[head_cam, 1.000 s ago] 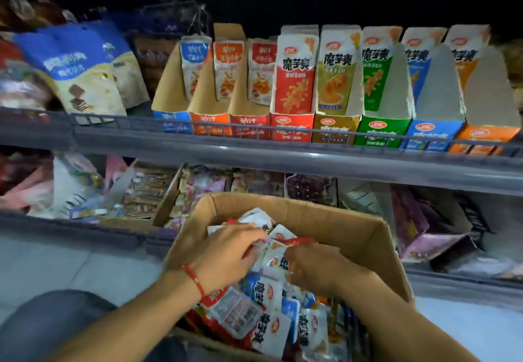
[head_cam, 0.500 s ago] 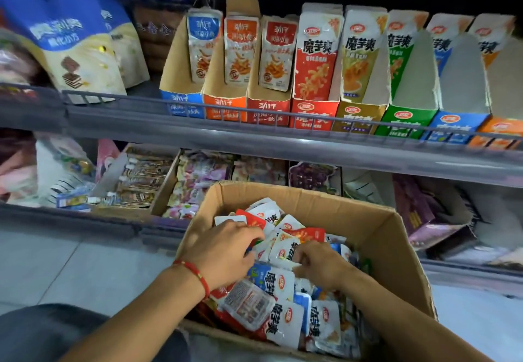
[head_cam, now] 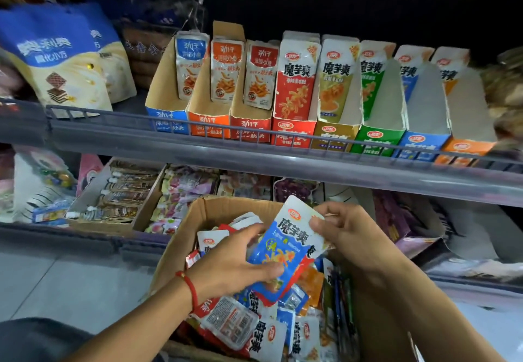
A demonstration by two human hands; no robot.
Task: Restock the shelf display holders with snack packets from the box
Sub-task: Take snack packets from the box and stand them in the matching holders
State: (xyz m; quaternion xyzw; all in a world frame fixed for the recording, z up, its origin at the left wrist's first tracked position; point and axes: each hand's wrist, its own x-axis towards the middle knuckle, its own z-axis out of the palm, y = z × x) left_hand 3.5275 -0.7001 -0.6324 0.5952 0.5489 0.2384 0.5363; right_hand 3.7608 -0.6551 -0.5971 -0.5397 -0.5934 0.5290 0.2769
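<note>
Single head view: you look forward and down, close over the box [head_cam: 215,211], facing the shelf [head_cam: 283,163] just beyond.

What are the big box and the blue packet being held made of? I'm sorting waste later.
Box: looks like plain brown cardboard, matte, with a raw flap edge. Blue packet, gripped by the left hand and right hand: probably glossy plastic film, judging by its sheen and crimped top seal.
</note>
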